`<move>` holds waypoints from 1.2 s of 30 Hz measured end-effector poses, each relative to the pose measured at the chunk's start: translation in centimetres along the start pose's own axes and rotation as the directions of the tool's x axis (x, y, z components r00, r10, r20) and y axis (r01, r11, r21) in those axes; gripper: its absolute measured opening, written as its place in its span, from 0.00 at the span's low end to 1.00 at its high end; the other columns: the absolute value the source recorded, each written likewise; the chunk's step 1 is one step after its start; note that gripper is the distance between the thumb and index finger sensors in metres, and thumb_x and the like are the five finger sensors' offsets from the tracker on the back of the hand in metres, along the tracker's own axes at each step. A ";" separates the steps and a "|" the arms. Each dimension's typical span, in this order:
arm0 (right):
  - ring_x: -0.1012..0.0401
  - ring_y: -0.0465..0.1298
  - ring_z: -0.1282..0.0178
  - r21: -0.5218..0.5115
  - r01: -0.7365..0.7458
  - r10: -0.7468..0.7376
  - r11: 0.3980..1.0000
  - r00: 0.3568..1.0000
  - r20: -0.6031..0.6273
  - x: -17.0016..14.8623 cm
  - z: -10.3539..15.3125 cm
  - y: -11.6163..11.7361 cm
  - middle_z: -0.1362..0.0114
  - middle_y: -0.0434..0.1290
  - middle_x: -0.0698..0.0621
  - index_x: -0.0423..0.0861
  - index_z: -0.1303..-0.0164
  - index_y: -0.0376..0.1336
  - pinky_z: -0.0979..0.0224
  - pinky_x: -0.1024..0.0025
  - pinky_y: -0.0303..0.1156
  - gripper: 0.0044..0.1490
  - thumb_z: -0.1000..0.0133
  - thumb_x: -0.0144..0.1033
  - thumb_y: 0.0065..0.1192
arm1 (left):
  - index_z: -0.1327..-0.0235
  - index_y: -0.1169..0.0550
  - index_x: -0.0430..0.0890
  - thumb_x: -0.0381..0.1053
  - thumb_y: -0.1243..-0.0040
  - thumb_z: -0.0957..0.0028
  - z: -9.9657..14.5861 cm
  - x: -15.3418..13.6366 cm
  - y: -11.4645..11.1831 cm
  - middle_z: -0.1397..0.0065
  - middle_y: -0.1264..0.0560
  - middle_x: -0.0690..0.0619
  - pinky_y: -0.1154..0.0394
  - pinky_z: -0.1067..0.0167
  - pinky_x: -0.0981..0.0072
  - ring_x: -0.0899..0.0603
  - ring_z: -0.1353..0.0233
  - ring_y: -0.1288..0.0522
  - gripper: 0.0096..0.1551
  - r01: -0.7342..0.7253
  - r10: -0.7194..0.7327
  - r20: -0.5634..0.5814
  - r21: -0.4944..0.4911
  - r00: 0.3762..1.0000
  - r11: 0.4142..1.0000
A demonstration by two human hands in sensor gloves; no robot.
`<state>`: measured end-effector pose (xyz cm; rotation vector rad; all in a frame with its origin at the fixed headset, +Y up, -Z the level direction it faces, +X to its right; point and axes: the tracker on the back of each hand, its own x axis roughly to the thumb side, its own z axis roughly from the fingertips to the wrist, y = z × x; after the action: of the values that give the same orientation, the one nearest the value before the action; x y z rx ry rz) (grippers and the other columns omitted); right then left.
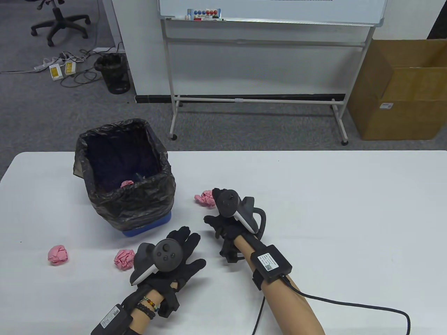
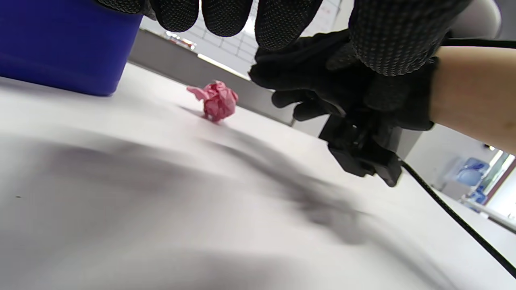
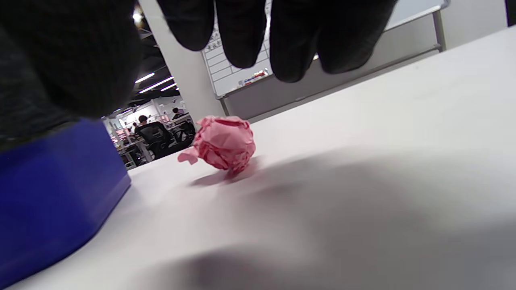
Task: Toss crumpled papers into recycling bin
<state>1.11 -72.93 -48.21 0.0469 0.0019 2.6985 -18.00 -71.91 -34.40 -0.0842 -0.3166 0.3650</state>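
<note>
A blue recycling bin (image 1: pixel 146 228) lined with a black plastic bag (image 1: pixel 104 174) stands on the white table (image 1: pixel 314 195), one pink crumpled paper ball (image 1: pixel 127 183) already lying inside it. Three more pink balls remain on the tabletop: one (image 1: pixel 57 254) at far left, one (image 1: pixel 124 259) just beside the left hand (image 1: pixel 174 258), and one (image 1: pixel 206 199) to the right of the bin, close in front of the right hand (image 1: pixel 223 216). The left hand lies flat with fingers spread, grasping nothing. The right hand hovers just behind its ball (image 3: pixel 223 146), fingers (image 3: pixel 242 32) extended and empty, not touching the paper.
</note>
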 end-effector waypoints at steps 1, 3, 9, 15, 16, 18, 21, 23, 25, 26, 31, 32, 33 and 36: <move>0.49 0.65 0.15 0.004 0.005 -0.005 1.000 1.000 -0.007 0.0 -0.2 0.1 0.14 0.58 0.53 0.60 0.21 0.49 0.21 0.50 0.65 0.59 0.62 0.59 0.73 | 0.19 0.37 0.48 0.67 0.42 0.50 0.0 0.0 0.0 0.12 0.48 0.40 0.46 0.27 0.30 0.28 0.16 0.48 0.47 0.001 -0.001 -0.002 -0.005 1.000 1.000; 0.48 0.65 0.15 0.034 0.019 -0.018 0.999 0.999 -0.033 0.0 -1.4 1.1 0.14 0.57 0.53 0.60 0.21 0.49 0.21 0.50 0.65 0.59 0.62 0.58 0.74 | 0.19 0.37 0.48 0.67 0.42 0.50 -0.1 -0.1 -0.2 0.12 0.48 0.40 0.46 0.27 0.30 0.28 0.16 0.47 0.47 -0.005 0.005 -0.005 -0.015 1.000 1.000; 0.47 0.68 0.18 0.035 -0.040 0.043 0.999 0.994 -0.101 0.2 -3.1 3.0 0.14 0.57 0.53 0.64 0.21 0.47 0.24 0.53 0.69 0.59 0.61 0.58 0.74 | 0.19 0.37 0.48 0.67 0.42 0.50 -0.3 -0.4 -0.5 0.12 0.48 0.40 0.46 0.27 0.30 0.28 0.16 0.48 0.47 -0.007 0.006 -0.017 -0.034 1.000 0.999; 0.50 0.73 0.22 -0.001 -0.152 0.151 0.988 0.978 -0.145 1.1 -4.5 3.9 0.15 0.61 0.53 0.67 0.23 0.50 0.28 0.56 0.72 0.55 0.61 0.57 0.72 | 0.19 0.37 0.48 0.67 0.42 0.50 -0.4 -0.4 -0.4 0.12 0.48 0.40 0.46 0.27 0.30 0.28 0.16 0.47 0.47 -0.007 0.007 -0.020 -0.030 1.000 1.000; 0.50 0.73 0.23 -0.013 -0.144 0.141 0.989 0.978 -0.153 1.2 -4.6 3.9 0.16 0.63 0.54 0.67 0.23 0.51 0.28 0.57 0.72 0.54 0.60 0.56 0.73 | 0.19 0.37 0.48 0.67 0.42 0.50 -0.4 -0.4 -0.4 0.12 0.48 0.40 0.46 0.27 0.31 0.28 0.16 0.48 0.47 -0.005 0.005 -0.023 -0.029 1.000 1.000; 0.51 0.76 0.27 -0.048 -0.165 0.156 0.985 0.975 -0.159 1.3 -4.8 3.9 0.19 0.66 0.54 0.65 0.24 0.55 0.31 0.58 0.74 0.51 0.60 0.54 0.73 | 0.20 0.37 0.48 0.67 0.42 0.50 -0.4 -0.5 -0.3 0.12 0.48 0.40 0.46 0.27 0.31 0.28 0.16 0.47 0.47 -0.005 0.005 -0.027 -0.024 1.000 1.000; 0.54 0.79 0.31 -0.085 -0.195 0.178 0.977 0.967 -0.181 1.7 -5.0 3.8 0.24 0.72 0.55 0.64 0.28 0.60 0.34 0.61 0.76 0.46 0.60 0.51 0.74 | 0.20 0.37 0.48 0.67 0.42 0.50 -0.4 -0.6 -0.2 0.12 0.48 0.40 0.46 0.27 0.31 0.28 0.16 0.47 0.47 -0.003 0.003 -0.030 -0.017 1.000 1.000; 0.56 0.81 0.34 -0.103 -0.218 0.196 0.970 0.962 -0.190 1.7 -5.0 3.6 0.27 0.74 0.55 0.63 0.29 0.62 0.37 0.63 0.78 0.44 0.60 0.50 0.74 | 0.20 0.37 0.48 0.67 0.42 0.50 -0.4 -0.6 -0.2 0.12 0.48 0.40 0.46 0.27 0.31 0.28 0.16 0.47 0.47 -0.004 0.003 -0.030 -0.011 1.000 1.000; 0.56 0.82 0.36 -0.119 -0.203 0.177 0.972 0.965 -0.195 1.6 -4.9 3.4 0.29 0.76 0.54 0.61 0.30 0.63 0.38 0.63 0.78 0.44 0.60 0.51 0.75 | 0.20 0.37 0.48 0.67 0.42 0.50 -0.4 -0.6 -0.2 0.12 0.47 0.40 0.46 0.27 0.31 0.28 0.16 0.47 0.47 -0.002 0.002 -0.030 -0.010 1.000 1.000; 0.56 0.82 0.37 -0.116 -0.203 0.178 0.972 0.965 -0.192 1.6 -4.8 3.1 0.29 0.76 0.54 0.61 0.31 0.64 0.38 0.63 0.78 0.43 0.60 0.51 0.75 | 0.20 0.37 0.48 0.67 0.42 0.50 -0.4 -0.6 -0.2 0.12 0.48 0.40 0.46 0.27 0.31 0.28 0.16 0.48 0.47 -0.001 0.001 -0.030 -0.010 1.000 1.000; 0.56 0.82 0.37 -0.139 -0.226 0.203 0.964 0.965 -0.165 1.6 -3.3 1.2 0.29 0.77 0.54 0.60 0.31 0.64 0.38 0.64 0.78 0.44 0.61 0.52 0.75 | 0.19 0.38 0.48 0.67 0.42 0.50 -0.4 -0.5 -0.2 0.12 0.48 0.40 0.46 0.26 0.30 0.28 0.16 0.48 0.48 0.000 0.000 -0.016 -0.012 1.000 1.000; 0.56 0.82 0.37 -0.145 -0.229 0.206 0.963 0.966 -0.157 1.4 -2.7 0.5 0.30 0.77 0.54 0.60 0.31 0.64 0.38 0.63 0.78 0.44 0.61 0.52 0.75 | 0.19 0.38 0.48 0.67 0.42 0.50 -0.4 -0.5 -0.2 0.12 0.48 0.40 0.46 0.26 0.30 0.28 0.16 0.48 0.48 0.004 -0.004 -0.015 -0.012 1.000 1.000; 0.56 0.82 0.37 -0.145 -0.233 0.210 0.962 0.965 -0.155 1.4 -2.5 0.2 0.29 0.76 0.54 0.59 0.31 0.64 0.38 0.64 0.78 0.44 0.61 0.52 0.75 | 0.19 0.38 0.48 0.67 0.42 0.51 -0.4 -0.5 -0.2 0.12 0.48 0.40 0.46 0.27 0.30 0.28 0.16 0.48 0.48 0.005 -0.005 -0.015 -0.013 1.000 1.000; 0.56 0.82 0.37 -0.160 -0.231 0.210 0.960 0.968 -0.137 0.8 -0.6 -1.8 0.30 0.77 0.54 0.59 0.31 0.65 0.38 0.64 0.79 0.44 0.61 0.52 0.76 | 0.19 0.38 0.48 0.68 0.42 0.51 -0.4 -0.4 -0.3 0.11 0.49 0.40 0.47 0.27 0.29 0.28 0.16 0.49 0.48 0.002 -0.002 -0.003 -0.018 1.000 1.000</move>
<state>1.14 -71.00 -48.80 -0.1776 -0.2168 2.9083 -18.15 -72.34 -34.88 -0.1021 -0.3166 0.3604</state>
